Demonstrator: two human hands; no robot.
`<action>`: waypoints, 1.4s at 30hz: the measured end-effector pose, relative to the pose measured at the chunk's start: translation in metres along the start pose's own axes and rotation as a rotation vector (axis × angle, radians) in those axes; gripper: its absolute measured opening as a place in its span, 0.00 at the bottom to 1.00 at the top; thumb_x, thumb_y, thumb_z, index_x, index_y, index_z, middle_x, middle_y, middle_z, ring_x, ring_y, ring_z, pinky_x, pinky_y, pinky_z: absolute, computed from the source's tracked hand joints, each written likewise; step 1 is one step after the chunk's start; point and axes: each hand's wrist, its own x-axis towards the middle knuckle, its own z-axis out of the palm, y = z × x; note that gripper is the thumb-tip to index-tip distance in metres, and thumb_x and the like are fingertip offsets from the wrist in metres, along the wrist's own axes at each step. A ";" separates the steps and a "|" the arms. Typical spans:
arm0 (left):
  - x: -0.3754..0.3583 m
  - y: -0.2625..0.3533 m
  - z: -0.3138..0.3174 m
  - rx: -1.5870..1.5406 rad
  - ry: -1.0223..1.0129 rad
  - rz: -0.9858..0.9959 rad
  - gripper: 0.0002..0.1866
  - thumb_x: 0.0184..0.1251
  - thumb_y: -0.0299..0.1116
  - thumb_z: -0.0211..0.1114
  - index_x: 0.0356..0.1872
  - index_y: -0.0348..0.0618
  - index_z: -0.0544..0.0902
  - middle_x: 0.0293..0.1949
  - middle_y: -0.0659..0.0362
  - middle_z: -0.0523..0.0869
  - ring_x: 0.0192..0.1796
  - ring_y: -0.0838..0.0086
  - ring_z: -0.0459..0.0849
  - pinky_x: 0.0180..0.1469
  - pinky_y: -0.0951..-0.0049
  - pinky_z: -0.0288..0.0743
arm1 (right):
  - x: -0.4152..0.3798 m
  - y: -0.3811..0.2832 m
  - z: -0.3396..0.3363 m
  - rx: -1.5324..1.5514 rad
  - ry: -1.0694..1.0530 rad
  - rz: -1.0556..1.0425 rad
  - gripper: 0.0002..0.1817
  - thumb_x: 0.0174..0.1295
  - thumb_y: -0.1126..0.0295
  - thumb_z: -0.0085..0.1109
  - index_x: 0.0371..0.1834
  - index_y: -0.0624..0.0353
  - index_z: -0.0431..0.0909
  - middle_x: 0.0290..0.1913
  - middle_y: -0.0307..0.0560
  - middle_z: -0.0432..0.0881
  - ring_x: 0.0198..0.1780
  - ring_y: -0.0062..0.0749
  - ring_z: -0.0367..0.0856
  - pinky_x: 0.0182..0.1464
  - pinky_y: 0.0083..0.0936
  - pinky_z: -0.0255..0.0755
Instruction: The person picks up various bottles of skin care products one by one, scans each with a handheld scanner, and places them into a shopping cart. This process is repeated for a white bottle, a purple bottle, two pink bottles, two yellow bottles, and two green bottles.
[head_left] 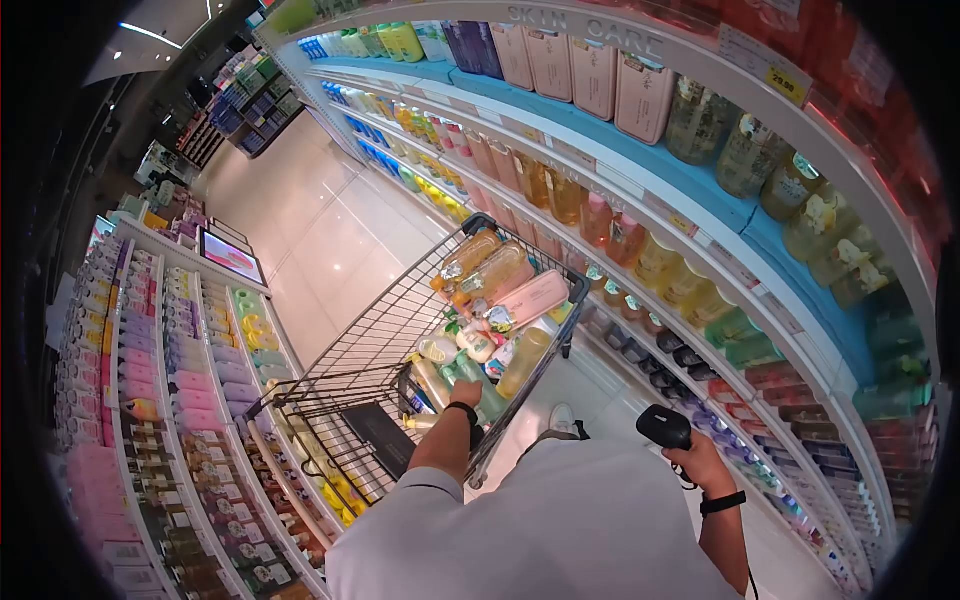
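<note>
Bottles fill the far part of a wire shopping cart (345,345) in front of me. My left hand (466,394) reaches down into the cart and is closed at a pale green bottle (490,402); its fingers are mostly hidden. Around it lie a pink bottle (535,300), a yellowish bottle (524,362) and amber bottles (497,272). On the right, my right hand (703,462) is wrapped round the handle of a black handheld scanner (664,427), held outside the cart beside the right shelf. A cable hangs near my right wrist.
Long shelves (640,190) of bottles curve along the right, close to the cart. Another shelf unit (165,400) with pink, purple and brown packs stands on the left, with a lit screen (232,255) at its far end. A tiled floor (300,190) runs ahead.
</note>
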 end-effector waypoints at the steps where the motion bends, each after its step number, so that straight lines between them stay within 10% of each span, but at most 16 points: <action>1: 0.002 0.002 -0.003 -0.078 0.146 0.089 0.37 0.57 0.50 0.66 0.57 0.23 0.75 0.51 0.34 0.83 0.57 0.46 0.81 0.61 0.58 0.73 | -0.002 0.007 -0.005 0.011 0.002 -0.005 0.18 0.52 0.70 0.71 0.47 0.62 0.82 0.34 0.38 0.84 0.35 0.23 0.79 0.41 0.23 0.72; 5: -0.027 0.073 -0.054 -0.957 0.215 0.227 0.29 0.65 0.36 0.63 0.64 0.32 0.68 0.39 0.50 0.82 0.32 0.71 0.81 0.31 0.71 0.76 | -0.017 0.042 -0.033 0.099 0.007 -0.092 0.20 0.51 0.70 0.71 0.49 0.60 0.83 0.39 0.41 0.85 0.42 0.26 0.80 0.48 0.26 0.73; 8: -0.113 0.175 -0.087 -1.042 0.145 0.510 0.17 0.69 0.33 0.60 0.55 0.35 0.73 0.36 0.58 0.78 0.29 0.78 0.76 0.33 0.78 0.74 | -0.025 0.067 -0.057 0.061 0.036 -0.175 0.20 0.52 0.67 0.71 0.47 0.64 0.81 0.39 0.45 0.85 0.41 0.28 0.81 0.48 0.27 0.74; 22: -0.510 0.462 0.098 -0.331 -0.607 1.582 0.31 0.65 0.39 0.69 0.64 0.32 0.70 0.54 0.50 0.80 0.52 0.70 0.80 0.52 0.72 0.76 | -0.116 0.127 -0.153 0.273 0.174 -0.178 0.22 0.53 0.68 0.70 0.53 0.60 0.80 0.40 0.41 0.85 0.41 0.25 0.81 0.46 0.25 0.75; 27: -0.574 0.509 0.166 -0.246 -0.374 1.683 0.42 0.59 0.44 0.73 0.67 0.30 0.65 0.59 0.44 0.79 0.60 0.58 0.79 0.59 0.63 0.73 | -0.128 0.159 -0.164 0.332 0.189 -0.221 0.22 0.54 0.69 0.70 0.53 0.60 0.79 0.39 0.39 0.84 0.39 0.23 0.80 0.44 0.23 0.75; 33: -0.584 0.524 0.190 -0.305 -0.595 1.720 0.47 0.57 0.47 0.72 0.71 0.29 0.60 0.62 0.39 0.76 0.64 0.52 0.76 0.66 0.63 0.68 | -0.156 0.165 -0.170 0.414 0.236 -0.217 0.20 0.54 0.72 0.69 0.52 0.61 0.79 0.41 0.37 0.83 0.41 0.21 0.77 0.46 0.21 0.73; 42: -0.501 0.440 0.137 -0.379 -0.086 1.733 0.32 0.62 0.41 0.67 0.64 0.31 0.71 0.59 0.41 0.78 0.61 0.51 0.78 0.62 0.62 0.71 | -0.130 0.181 -0.164 0.361 0.154 -0.050 0.16 0.52 0.72 0.69 0.45 0.58 0.81 0.30 0.31 0.76 0.26 0.15 0.69 0.26 0.18 0.61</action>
